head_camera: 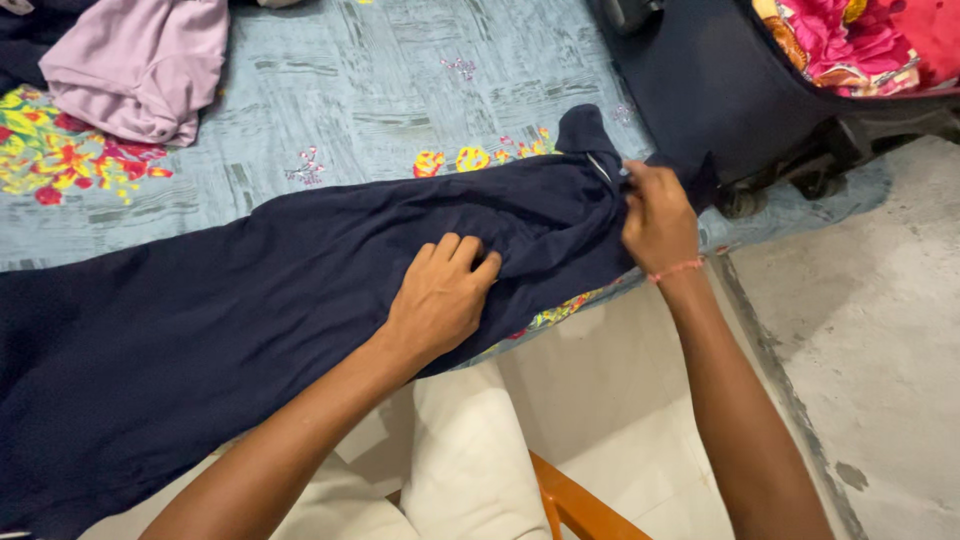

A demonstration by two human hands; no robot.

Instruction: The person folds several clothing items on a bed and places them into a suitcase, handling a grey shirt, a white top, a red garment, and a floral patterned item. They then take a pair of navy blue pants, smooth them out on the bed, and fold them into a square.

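Nearest the camera: a white cushion [470,470] on a seat w/ an orange wooden frame [575,505], bottom centre, just under the forearms. Above it a long dark navy garment [250,300] lies spread across the bed, running from the lower left up to the right, its upper end near the bed's right edge. The bed has a grey-blue sheet [380,90] w/ bright flower prints. Left hand [440,295] rests palm-down on the garment approx. mid-length, fingers [462,252] curled and bunching a fold of the cloth, so gripping the fabric. Right hand [657,215] is at the garment's upper end, by the collar area, fingers pinched closed on the cloth edge; a thin pink-orange band [678,269] sits on that wrist. Top left: a pale lilac garment [140,65] lies crumpled on the sheet, well apart from both hands. Top right: a dark suitcase [700,80] w/ wheels stands on the bed's corner, just beside the right hand, w/ red-and-pink floral cloth [850,40] inside. Right side: grey concrete floor [880,330].
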